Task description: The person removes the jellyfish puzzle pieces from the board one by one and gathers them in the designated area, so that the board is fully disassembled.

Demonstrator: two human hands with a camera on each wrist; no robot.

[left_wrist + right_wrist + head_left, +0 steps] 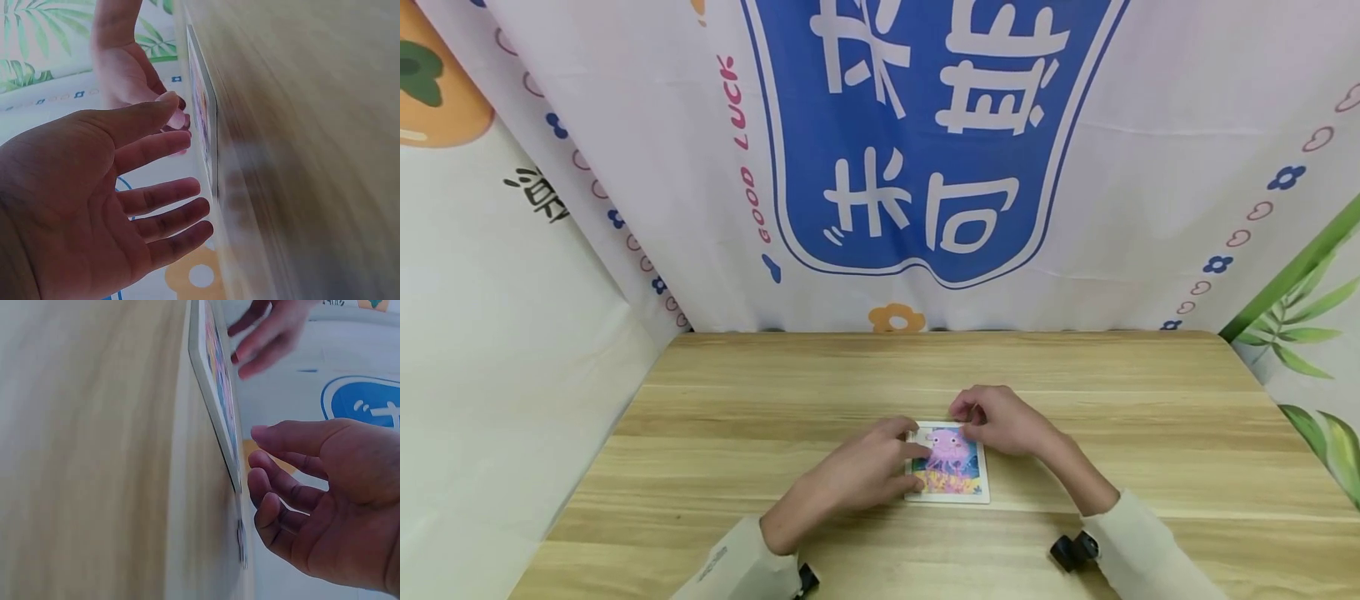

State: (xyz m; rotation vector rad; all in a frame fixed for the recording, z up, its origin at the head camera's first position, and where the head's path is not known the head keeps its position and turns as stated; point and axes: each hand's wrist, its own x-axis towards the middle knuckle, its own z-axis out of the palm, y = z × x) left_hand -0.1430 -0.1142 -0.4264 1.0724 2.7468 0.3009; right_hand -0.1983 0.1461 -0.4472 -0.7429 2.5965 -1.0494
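- We see a square picture board [964, 498] lying flat on the wooden table [760, 400], toward the near side and a little right of the middle; a pink jellyfish shows inside its white border, with a pale patch at the far left of the picture
- We find the left hand [868, 468] at the board's left side, its thumb and fingers spread wide over that edge; we see nothing held in it, and we cannot tell whether the fingertips touch the surface
- We find the right hand [1009, 421] at the board's far right corner, its fingers loosely bent and a narrow gap left between thumb and forefinger; we make out nothing in that gap, and contact with the corner is unclear to us
- In the right wrist view we notice a small flat thing [242, 544] on the table past the board, near the right fingers, too blurred for us to name
- We see pale sleeves [1150, 550] on both arms, and a black device [1075, 550] by the right cuff
- Behind the table's far edge we have a white printed cloth [1150, 183] with a blue panel [925, 142], and green leaves [1311, 333] printed at the right
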